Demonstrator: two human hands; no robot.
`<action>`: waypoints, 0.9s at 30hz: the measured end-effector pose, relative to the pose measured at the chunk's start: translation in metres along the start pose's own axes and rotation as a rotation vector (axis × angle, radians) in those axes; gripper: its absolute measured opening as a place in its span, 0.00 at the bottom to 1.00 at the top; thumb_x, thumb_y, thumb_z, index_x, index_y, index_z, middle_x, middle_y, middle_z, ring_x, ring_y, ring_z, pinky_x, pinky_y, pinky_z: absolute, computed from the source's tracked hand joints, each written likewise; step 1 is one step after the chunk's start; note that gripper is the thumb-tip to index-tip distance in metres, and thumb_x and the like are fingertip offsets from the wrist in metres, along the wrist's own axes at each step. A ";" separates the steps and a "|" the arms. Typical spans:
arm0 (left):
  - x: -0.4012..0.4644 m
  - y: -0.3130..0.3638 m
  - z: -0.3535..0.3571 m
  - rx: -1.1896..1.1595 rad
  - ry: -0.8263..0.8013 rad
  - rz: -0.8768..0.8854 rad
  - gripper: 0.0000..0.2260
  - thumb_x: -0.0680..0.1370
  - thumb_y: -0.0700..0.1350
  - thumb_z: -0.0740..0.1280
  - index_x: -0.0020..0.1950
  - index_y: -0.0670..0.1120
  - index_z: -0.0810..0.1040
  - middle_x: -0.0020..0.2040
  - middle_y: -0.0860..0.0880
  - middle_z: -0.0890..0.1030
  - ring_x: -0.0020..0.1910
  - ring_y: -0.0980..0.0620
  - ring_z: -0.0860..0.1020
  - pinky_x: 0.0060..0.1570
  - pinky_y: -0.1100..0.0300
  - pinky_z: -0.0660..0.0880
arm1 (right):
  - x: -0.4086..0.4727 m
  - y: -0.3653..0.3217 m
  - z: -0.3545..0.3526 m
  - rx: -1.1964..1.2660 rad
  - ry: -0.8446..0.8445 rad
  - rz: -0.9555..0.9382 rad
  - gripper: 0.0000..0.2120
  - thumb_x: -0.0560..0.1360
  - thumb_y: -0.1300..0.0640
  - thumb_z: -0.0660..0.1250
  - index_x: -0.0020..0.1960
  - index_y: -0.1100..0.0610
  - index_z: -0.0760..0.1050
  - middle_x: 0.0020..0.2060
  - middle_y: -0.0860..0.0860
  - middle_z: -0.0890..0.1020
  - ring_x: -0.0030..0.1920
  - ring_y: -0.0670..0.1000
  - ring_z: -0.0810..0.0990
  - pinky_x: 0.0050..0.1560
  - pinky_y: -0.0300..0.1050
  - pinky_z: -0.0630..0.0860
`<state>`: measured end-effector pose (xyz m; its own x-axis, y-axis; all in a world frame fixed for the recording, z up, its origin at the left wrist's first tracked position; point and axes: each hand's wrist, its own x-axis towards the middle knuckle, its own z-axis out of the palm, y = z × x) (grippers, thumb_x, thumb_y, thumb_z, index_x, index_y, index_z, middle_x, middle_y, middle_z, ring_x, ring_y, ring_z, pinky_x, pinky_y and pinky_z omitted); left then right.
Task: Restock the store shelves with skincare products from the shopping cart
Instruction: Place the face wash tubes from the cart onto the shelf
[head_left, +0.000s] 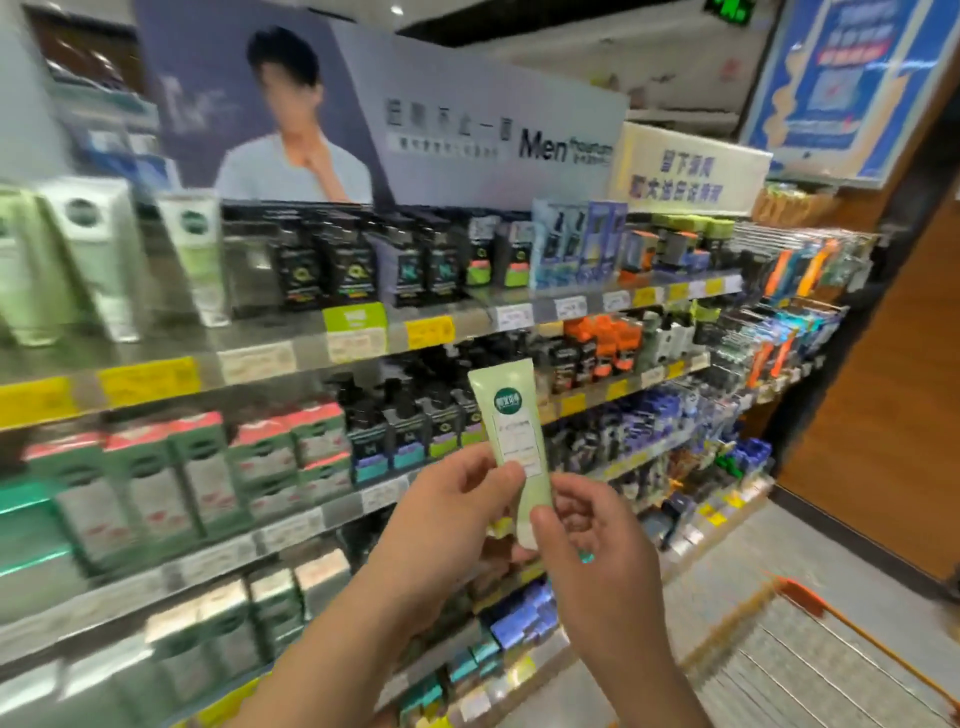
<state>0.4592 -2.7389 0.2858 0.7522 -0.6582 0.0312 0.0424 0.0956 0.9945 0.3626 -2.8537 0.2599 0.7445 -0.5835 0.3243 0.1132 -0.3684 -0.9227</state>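
A pale green skincare tube (511, 415) with a round dark green logo stands upright, cap end down, in front of the shelves. My left hand (452, 514) grips its lower part from the left. From the right, my right hand (592, 540) pinches the cap end between thumb and fingers. Similar green and white tubes (192, 249) stand on the top shelf at the far left. The shopping cart (810, 654), with orange trim and a wire basket, is at the lower right; its contents are not visible.
Shelves (363, 338) with yellow and white price tags hold dark bottles, green boxes and blue packs, running from left to far right. A large poster (363, 114) tops the unit. A wooden wall (893, 415) stands at the right, with tiled floor below.
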 end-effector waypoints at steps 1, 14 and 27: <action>-0.003 0.003 -0.018 0.007 0.023 0.011 0.09 0.85 0.48 0.64 0.55 0.51 0.85 0.49 0.42 0.85 0.43 0.46 0.83 0.46 0.46 0.83 | 0.002 -0.003 0.017 0.002 -0.015 0.003 0.11 0.78 0.58 0.73 0.52 0.42 0.78 0.42 0.45 0.83 0.39 0.41 0.84 0.38 0.35 0.80; -0.041 0.028 -0.201 0.065 0.300 0.089 0.09 0.83 0.48 0.68 0.63 0.55 0.79 0.50 0.51 0.87 0.51 0.50 0.86 0.52 0.44 0.83 | 0.013 -0.049 0.196 0.021 -0.215 -0.051 0.12 0.75 0.56 0.77 0.54 0.43 0.80 0.41 0.48 0.83 0.41 0.54 0.81 0.43 0.47 0.82; -0.045 0.045 -0.301 0.139 0.501 0.170 0.09 0.82 0.46 0.69 0.61 0.56 0.79 0.49 0.51 0.87 0.46 0.47 0.85 0.42 0.51 0.82 | 0.053 -0.061 0.307 0.023 -0.418 -0.172 0.13 0.73 0.46 0.76 0.57 0.39 0.80 0.47 0.44 0.84 0.46 0.47 0.83 0.47 0.42 0.81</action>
<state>0.6246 -2.4802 0.2996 0.9635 -0.2024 0.1750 -0.1687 0.0479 0.9845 0.5970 -2.6400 0.2692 0.9149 -0.1712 0.3656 0.2694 -0.4155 -0.8688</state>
